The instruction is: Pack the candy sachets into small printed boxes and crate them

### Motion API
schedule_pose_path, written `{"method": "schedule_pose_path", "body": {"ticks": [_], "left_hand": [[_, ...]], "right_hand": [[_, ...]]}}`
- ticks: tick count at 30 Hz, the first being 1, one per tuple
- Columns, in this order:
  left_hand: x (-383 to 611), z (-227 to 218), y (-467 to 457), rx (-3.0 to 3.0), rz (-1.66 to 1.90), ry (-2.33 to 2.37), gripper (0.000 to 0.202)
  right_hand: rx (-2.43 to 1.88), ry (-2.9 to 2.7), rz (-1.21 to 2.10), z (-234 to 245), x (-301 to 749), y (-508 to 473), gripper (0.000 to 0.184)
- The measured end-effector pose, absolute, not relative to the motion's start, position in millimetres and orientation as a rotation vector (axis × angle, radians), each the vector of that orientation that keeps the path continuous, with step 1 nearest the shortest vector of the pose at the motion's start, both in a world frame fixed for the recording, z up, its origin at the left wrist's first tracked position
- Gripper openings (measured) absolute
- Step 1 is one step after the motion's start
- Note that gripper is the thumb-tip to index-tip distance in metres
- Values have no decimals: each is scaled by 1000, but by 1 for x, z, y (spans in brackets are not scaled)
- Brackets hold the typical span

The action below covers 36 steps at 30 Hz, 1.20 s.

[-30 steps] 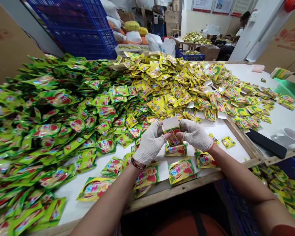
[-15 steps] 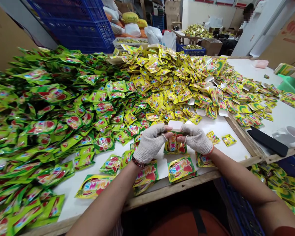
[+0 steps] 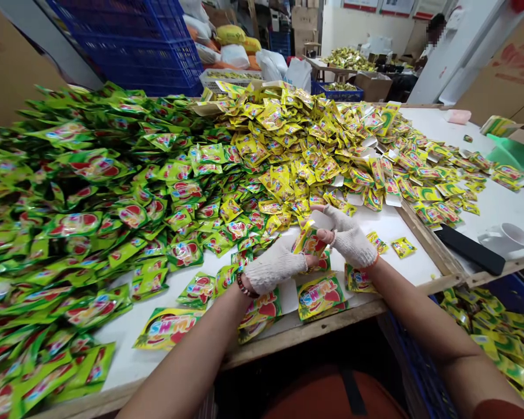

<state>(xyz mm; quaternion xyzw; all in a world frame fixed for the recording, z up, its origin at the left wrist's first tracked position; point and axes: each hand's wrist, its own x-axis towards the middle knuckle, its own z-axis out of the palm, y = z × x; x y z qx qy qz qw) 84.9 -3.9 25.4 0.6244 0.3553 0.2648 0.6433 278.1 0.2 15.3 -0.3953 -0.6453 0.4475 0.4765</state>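
Note:
Both my hands wear pale knitted gloves that leave the fingertips bare. Between them is a small yellow-and-green cardboard box (image 3: 304, 240), tilted, with a whitish flap at its top. My left hand (image 3: 276, 266) is closed round its lower left part. At the upper right, my right hand (image 3: 350, 237) grips the box by the flap end, thumb on the near side. Below them on the white table (image 3: 152, 299) lie similar printed boxes, including one box (image 3: 321, 297) near the edge and another flat box (image 3: 168, 327) by my left forearm.
Green sachets (image 3: 87, 166) are heaped at the left, yellow sachets (image 3: 283, 116) at the back. A wooden strip (image 3: 428, 241) crosses the table at right, beside a black phone (image 3: 469, 249) and white mug (image 3: 506, 237). Blue crates (image 3: 131, 46) stand behind; a person sits far back.
The box has turned from upright to tilted between my hands. My left hand has dropped lower round it, and my right hand has shifted up to its flap end.

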Motion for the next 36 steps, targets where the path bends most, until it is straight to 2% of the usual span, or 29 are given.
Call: {"method": "schedule_pose_path", "body": {"ticks": [4, 8, 13, 21, 26, 31, 36], "left_hand": [[87, 30, -4, 1434, 596, 866, 35], [90, 29, -5, 1439, 636, 858, 31], [91, 30, -7, 1549, 648, 990, 25], [91, 31, -8, 1640, 703, 899, 24], [91, 30, -10, 1484, 627, 913, 31], [91, 35, -13, 1348, 655, 851, 40], [90, 37, -13, 1493, 659, 856, 29]], "right_hand": [[-928, -1744, 780, 6, 276, -4, 32], [-814, -1840, 585, 3, 275, -9, 36], [-948, -1673, 856, 18, 273, -13, 48], [-1060, -1453, 1001, 15, 273, -6, 46], [-1006, -1668, 799, 20, 274, -13, 35], [-901, -1838, 615, 25, 274, -22, 40], [-923, -1714, 861, 36, 275, -23, 38]]}}
